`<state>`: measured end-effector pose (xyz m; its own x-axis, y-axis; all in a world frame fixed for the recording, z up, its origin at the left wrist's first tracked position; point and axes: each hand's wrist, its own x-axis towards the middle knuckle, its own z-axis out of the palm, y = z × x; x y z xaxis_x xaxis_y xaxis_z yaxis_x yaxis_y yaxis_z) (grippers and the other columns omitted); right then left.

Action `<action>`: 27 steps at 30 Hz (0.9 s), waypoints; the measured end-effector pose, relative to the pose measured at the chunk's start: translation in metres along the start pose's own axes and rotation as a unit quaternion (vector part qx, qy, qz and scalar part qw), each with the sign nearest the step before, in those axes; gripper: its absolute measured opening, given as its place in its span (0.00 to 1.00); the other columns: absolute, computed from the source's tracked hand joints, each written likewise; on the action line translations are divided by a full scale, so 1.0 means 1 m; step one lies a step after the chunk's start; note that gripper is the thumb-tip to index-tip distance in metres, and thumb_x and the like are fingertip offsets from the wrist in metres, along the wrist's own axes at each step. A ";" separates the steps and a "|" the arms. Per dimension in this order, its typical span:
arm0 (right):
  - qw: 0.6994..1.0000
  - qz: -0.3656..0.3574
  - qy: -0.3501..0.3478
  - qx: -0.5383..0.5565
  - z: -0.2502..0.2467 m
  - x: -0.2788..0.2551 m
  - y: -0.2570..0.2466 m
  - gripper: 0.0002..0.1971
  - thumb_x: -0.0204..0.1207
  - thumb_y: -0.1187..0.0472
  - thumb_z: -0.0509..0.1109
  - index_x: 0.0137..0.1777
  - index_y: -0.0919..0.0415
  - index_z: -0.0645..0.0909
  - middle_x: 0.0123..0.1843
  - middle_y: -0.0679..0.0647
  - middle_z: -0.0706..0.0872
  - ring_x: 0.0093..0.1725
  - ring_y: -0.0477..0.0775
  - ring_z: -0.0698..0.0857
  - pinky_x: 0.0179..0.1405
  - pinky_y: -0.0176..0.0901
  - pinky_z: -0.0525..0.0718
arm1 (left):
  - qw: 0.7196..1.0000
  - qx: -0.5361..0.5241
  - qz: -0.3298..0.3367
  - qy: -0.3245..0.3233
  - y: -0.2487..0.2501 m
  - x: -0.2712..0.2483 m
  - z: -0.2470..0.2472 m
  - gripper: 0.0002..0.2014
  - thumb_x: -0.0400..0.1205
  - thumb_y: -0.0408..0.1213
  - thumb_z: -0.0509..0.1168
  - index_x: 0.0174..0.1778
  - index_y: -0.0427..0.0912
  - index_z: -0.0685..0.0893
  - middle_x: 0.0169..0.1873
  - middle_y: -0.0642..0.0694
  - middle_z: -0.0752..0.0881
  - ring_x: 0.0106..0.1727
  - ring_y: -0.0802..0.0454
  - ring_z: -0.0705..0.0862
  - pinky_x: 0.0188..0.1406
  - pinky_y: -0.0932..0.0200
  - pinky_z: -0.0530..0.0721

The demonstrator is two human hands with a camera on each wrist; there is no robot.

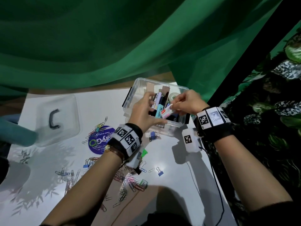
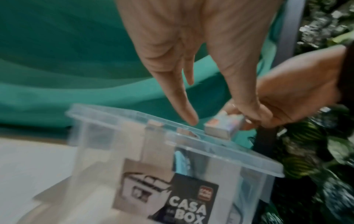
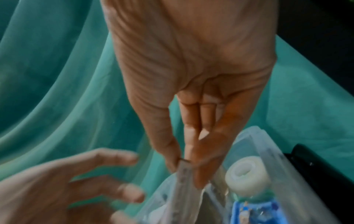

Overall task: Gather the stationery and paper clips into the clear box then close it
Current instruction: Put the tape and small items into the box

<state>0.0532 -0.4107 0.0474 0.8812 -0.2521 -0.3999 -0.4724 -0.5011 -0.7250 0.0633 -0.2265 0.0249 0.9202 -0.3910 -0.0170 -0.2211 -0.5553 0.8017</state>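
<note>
The clear box (image 1: 138, 82) stands open at the back of the white table, with highlighters, markers and a tape roll (image 1: 173, 95) inside. My right hand (image 1: 175, 103) pinches a small flat pastel pack (image 1: 167, 112) above the box's near right part. The left wrist view shows that pack (image 2: 220, 127) just over the box rim (image 2: 220, 153). My left hand (image 1: 145, 110) hovers over the box's left half, fingers spread, thumb along the near wall, holding nothing. Loose paper clips (image 1: 130, 180) and blue binder clips (image 1: 153, 134) lie scattered on the table.
The clear lid (image 1: 65, 111) with its black handle lies flat to the left. A purple round sticker (image 1: 99, 141) sits under some clips. A white tagged device (image 1: 190, 140) with a cable lies near the box. Green cloth hangs behind.
</note>
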 end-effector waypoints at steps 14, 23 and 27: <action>0.922 -0.030 -0.015 -0.385 0.043 0.014 -0.005 0.09 0.75 0.72 0.64 0.53 0.72 0.82 0.55 0.67 0.85 0.55 0.65 0.84 0.47 0.48 0.80 | 0.960 0.180 -0.139 -0.160 -0.100 -0.048 -0.012 0.18 0.67 0.41 0.79 0.51 0.43 0.87 0.46 0.45 0.84 0.44 0.50 0.82 0.48 0.55 0.85; 0.884 -0.100 0.187 -0.416 0.053 -0.015 -0.025 0.07 0.76 0.64 0.68 0.51 0.66 0.83 0.46 0.62 0.87 0.47 0.63 0.87 0.37 0.47 0.82 | 0.934 0.306 -0.109 -0.147 -0.109 -0.051 0.010 0.11 0.76 0.44 0.72 0.47 0.41 0.87 0.48 0.45 0.86 0.51 0.46 0.84 0.45 0.57 0.78; 0.889 -0.287 0.179 -0.309 0.096 -0.060 -0.012 0.05 0.76 0.62 0.66 0.40 0.61 0.81 0.30 0.51 0.80 0.25 0.54 0.79 0.18 0.32 0.71 | 0.954 0.249 -0.125 -0.107 -0.123 -0.058 0.003 0.06 0.76 0.39 0.72 0.38 0.40 0.86 0.42 0.47 0.82 0.46 0.48 0.83 0.44 0.55 0.83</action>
<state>0.0042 -0.3103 0.0265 0.9753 0.0009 0.2208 0.0601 -0.9632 -0.2619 0.0364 -0.1376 -0.0749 0.8895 -0.3111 -0.3347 -0.1780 -0.9105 0.3732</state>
